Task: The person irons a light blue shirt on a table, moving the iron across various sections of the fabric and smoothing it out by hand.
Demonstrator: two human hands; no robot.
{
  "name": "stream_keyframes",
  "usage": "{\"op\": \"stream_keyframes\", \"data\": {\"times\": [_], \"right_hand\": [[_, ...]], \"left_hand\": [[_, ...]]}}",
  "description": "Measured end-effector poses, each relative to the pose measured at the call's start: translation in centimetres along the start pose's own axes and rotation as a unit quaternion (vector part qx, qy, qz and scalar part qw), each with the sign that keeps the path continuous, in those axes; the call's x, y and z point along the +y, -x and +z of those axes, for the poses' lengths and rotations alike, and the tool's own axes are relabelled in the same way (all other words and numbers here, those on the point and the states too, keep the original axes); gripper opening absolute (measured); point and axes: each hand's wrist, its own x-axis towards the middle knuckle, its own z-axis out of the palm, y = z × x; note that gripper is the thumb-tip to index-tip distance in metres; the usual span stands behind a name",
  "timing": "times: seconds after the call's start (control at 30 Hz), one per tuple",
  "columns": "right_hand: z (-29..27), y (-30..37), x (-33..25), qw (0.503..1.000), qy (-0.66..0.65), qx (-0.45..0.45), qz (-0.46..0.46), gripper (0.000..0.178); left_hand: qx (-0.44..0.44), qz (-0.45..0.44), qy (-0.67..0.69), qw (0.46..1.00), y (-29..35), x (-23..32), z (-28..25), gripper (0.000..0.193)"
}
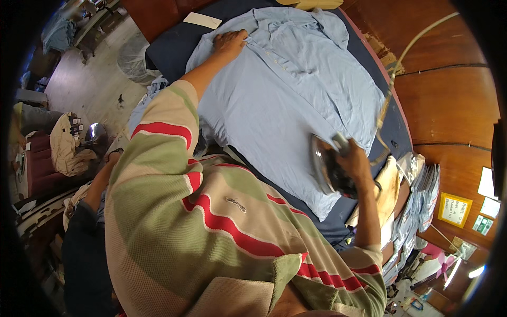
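Note:
A light blue buttoned shirt (264, 100) lies spread over a dark-covered ironing table (168, 53). My left hand (230, 44) rests on the shirt's upper left part, near the button front; its fingers are partly curled against the cloth, and whether they pinch it is unclear. My right hand (356, 162) is closed round the handle of a clothes iron (328, 168). The iron is at the shirt's lower right end, tilted and slightly blurred. A pale hose (391, 87) runs near it from the upper right.
A white card (202, 20) lies at the table's far left edge. Bagged folded garments (422, 195) hang or stack at the right, beside beige cloth (390, 182). A wooden wall (449, 105) borders the right. Another person's arm (100, 182) is at the lower left.

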Motion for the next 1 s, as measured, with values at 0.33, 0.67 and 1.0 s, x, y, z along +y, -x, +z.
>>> {"op": "stream_keyframes", "data": {"times": [0.33,0.67,1.0], "right_hand": [[3.1,-15.7,-22.9,0.983,-0.009,0.083,-0.164,0.058],[3.7,-18.5,-30.9,0.935,0.06,0.004,-0.35,0.055],[3.7,-21.1,-35.1,0.943,0.055,0.018,-0.328,0.055]], "left_hand": [[0.186,-0.179,-0.089,0.962,7.2,-3.7,-6.0,0.039],[0.125,-0.28,-0.053,0.95,12.4,-6.7,-7.7,0.028],[0.224,-0.326,-0.027,0.918,17.5,-4.7,-6.3,0.027]]}}
